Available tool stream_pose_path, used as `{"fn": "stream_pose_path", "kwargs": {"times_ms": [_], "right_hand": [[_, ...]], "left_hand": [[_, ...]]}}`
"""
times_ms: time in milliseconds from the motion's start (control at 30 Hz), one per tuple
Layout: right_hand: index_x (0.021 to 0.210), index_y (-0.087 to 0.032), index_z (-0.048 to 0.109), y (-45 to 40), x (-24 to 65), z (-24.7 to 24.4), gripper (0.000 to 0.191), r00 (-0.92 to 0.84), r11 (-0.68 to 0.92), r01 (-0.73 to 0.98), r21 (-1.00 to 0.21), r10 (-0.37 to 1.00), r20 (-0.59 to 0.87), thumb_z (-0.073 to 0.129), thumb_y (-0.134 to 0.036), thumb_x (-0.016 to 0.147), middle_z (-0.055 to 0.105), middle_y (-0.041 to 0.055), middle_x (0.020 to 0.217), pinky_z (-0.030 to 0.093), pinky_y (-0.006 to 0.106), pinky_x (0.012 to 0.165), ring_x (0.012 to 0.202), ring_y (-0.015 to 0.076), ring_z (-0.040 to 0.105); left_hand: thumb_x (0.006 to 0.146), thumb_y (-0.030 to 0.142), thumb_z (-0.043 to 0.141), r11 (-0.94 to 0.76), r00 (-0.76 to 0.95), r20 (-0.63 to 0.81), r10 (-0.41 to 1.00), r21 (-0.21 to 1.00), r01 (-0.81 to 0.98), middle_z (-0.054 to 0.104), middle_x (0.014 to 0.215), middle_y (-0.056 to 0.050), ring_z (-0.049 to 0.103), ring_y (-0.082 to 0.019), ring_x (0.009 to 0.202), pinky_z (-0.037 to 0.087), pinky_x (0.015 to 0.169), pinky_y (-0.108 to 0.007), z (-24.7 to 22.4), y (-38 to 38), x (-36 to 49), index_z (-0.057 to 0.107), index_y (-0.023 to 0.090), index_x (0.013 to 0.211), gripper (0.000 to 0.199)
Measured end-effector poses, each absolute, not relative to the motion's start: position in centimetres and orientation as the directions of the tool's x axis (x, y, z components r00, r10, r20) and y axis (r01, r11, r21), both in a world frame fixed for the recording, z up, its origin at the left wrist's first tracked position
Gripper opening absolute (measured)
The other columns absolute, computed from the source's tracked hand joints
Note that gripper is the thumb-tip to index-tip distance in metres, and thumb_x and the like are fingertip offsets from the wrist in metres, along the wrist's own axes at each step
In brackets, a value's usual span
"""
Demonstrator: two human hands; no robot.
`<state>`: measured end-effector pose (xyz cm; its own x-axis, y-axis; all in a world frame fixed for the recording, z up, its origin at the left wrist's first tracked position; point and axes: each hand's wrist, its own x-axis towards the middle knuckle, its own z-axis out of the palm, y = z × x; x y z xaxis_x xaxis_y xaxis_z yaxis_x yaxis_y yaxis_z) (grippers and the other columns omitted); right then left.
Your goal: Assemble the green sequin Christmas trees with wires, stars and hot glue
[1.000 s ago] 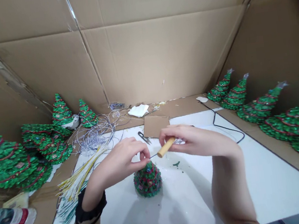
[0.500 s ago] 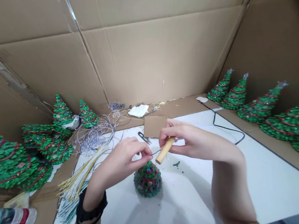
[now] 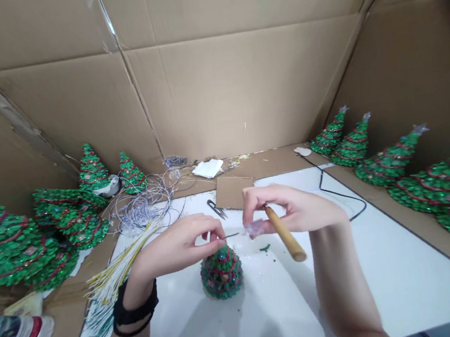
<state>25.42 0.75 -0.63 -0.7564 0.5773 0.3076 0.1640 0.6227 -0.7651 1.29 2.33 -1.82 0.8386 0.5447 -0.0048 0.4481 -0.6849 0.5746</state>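
Note:
My left hand (image 3: 188,240) is closed in a pinch on a short dark wire (image 3: 232,235), whose free end points right. In my right hand (image 3: 296,206) is a wooden handle (image 3: 285,233), tilted down toward me; whatever tip it has is hidden. The same hand's fingertips also pinch a clear, glittery lilac piece (image 3: 256,228), its outline blurred. Wire and piece are close together, with a small gap. A small green Christmas tree (image 3: 221,276) with red trim stands upright on the white board (image 3: 284,304), just below my left fingertips.
Thread snips (image 3: 216,209) and a cardboard square (image 3: 234,191) lie behind my hands. Tangled wire (image 3: 147,203) and bundled yellow-white strands (image 3: 123,262) are at left. Decorated trees (image 3: 385,161) line the right side; more trees (image 3: 5,236) stand left. A black cord (image 3: 342,193) crosses the right.
The wooden handle has swung round in my right hand, from pointing down-left to pointing down-right. The glittery piece now shows at my right fingertips. My left hand has barely moved.

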Motion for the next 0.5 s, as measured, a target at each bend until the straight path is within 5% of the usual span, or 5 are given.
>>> {"fn": "stream_pose_path", "kwargs": {"times_ms": [233, 400, 500], "right_hand": [[0.087, -0.018, 0.054, 0.7, 23.6, -0.7, 0.007, -0.584, 0.635, 0.251, -0.731, 0.701, 0.409, 0.058, -0.024, 0.085, 0.056, -0.0018, 0.076, 0.038, 0.022, 0.058, 0.064, 0.0077, 0.048], [0.086, -0.019, 0.056, 0.0, 23.3, -0.5, 0.005, -0.477, 0.677, 0.383, -0.628, 0.727, 0.493, 0.058, -0.023, 0.083, 0.055, -0.0017, 0.073, 0.037, 0.023, 0.058, 0.064, 0.0090, 0.046], [0.086, -0.020, 0.056, -0.7, 23.3, -0.4, 0.004, -0.429, 0.697, 0.376, -0.610, 0.715, 0.552, 0.056, -0.020, 0.083, 0.056, -0.0008, 0.076, 0.038, 0.024, 0.058, 0.065, 0.0097, 0.048]], "left_hand": [[0.078, 0.040, 0.068, -0.696, 0.889, -0.095, 0.448, 0.587, 0.413, 0.064, 0.108, -0.004, 0.057, -0.020, 0.100, 0.040, 0.085, -0.026, -3.2, 3.6, 1.0, 0.061, 0.023, 0.111, 0.038], [0.087, 0.030, 0.058, -0.684, 0.897, -0.202, 0.393, 0.588, 0.432, 0.070, 0.086, -0.001, 0.062, -0.015, 0.076, 0.041, 0.067, -0.022, -3.5, 3.8, 1.4, 0.067, 0.021, 0.102, 0.020], [0.089, 0.033, 0.054, -0.698, 0.887, -0.159, 0.434, 0.563, 0.443, 0.069, 0.089, -0.002, 0.062, -0.016, 0.078, 0.041, 0.068, -0.022, -2.5, 3.1, 1.4, 0.066, 0.020, 0.101, 0.022]]}}
